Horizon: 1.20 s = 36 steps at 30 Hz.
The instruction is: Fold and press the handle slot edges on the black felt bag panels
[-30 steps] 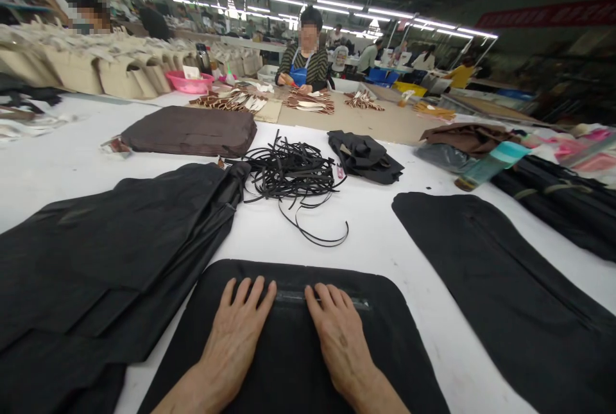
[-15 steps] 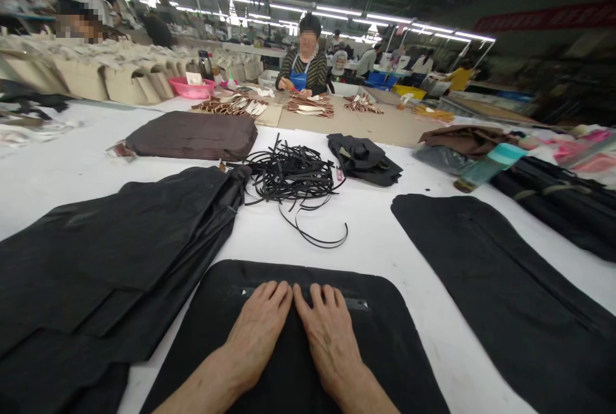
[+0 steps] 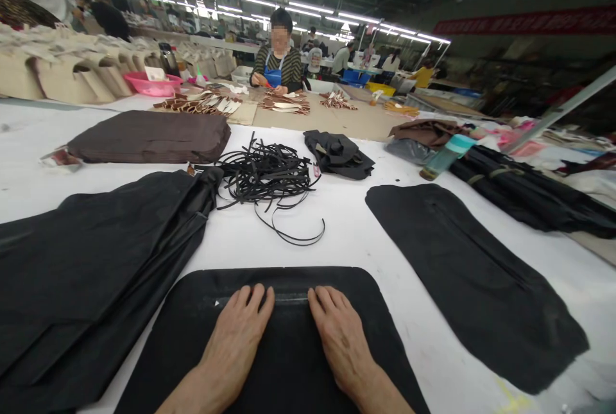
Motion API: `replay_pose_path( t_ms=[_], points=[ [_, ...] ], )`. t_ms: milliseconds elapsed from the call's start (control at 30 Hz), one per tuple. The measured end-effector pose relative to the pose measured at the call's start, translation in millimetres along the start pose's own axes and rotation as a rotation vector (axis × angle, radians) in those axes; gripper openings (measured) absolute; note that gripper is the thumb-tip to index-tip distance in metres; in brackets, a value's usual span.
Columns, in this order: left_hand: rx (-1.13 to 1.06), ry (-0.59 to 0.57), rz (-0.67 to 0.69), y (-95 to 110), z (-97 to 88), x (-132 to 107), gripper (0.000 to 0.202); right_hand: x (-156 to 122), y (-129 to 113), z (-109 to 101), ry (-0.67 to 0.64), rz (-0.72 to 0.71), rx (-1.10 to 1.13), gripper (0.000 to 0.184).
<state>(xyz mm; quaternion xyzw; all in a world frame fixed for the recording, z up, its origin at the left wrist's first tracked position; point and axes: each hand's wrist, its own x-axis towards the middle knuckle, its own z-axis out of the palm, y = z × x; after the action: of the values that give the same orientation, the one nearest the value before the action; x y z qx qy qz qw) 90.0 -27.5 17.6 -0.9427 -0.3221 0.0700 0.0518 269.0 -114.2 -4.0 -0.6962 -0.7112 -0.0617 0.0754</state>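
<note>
A black fabric panel (image 3: 289,350) with rounded far corners lies flat in front of me on the white table. My left hand (image 3: 240,330) rests on it, palm down, fingers stretched toward a shiny strip (image 3: 289,296) near the panel's far edge. My right hand (image 3: 339,330) lies flat at the strip's right part, fingers stretched out. A gap separates the two hands, and neither grips anything. Beyond the panel is a tangle of thin black strips (image 3: 267,173). A second black panel (image 3: 462,260) lies to the right, and a large heap of black fabric (image 3: 96,253) to the left.
Farther back lie a stack of brown fabric (image 3: 151,137) and folded black fabric (image 3: 339,154). A bottle with a turquoise lid (image 3: 447,156) lies tilted at the right. Across the table a co-worker (image 3: 276,61) handles pieces behind brown-and-white strips (image 3: 286,102). A pink basin (image 3: 153,85) stands at left.
My hands have moved apart along the strip, baring its middle between them. The view has turned somewhat to the right, so the surroundings appear shifted left.
</note>
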Motion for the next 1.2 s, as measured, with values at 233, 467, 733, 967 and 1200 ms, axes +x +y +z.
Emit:
replay_pose_path(
  t_ms=[233,467,733,967,1200],
  points=[
    [0.009,-0.019,-0.053,-44.6,22.1,-33.7,0.06,-26.8,43.9,-7.9,-0.014,0.118,-0.022,0.043],
    [-0.089,0.05,-0.123,-72.6,27.6,-53.4,0.06,-25.2,50.6,-12.6,-0.12,0.213,-0.058,0.038],
    [-0.114,-0.028,-0.383,-81.6,-3.2,-50.3,0.041,3.3,44.1,-17.3,-0.052,0.234,-0.087,0.026],
    [-0.407,0.086,0.341,-14.1,-13.5,-38.9,0.037,66.4,-8.0,-11.8,-0.1,0.052,0.124,0.022],
    [-0.472,0.079,0.389,-7.5,4.6,-37.7,0.048,79.6,11.9,-21.8,-0.209,0.08,0.284,0.01]
  ],
)
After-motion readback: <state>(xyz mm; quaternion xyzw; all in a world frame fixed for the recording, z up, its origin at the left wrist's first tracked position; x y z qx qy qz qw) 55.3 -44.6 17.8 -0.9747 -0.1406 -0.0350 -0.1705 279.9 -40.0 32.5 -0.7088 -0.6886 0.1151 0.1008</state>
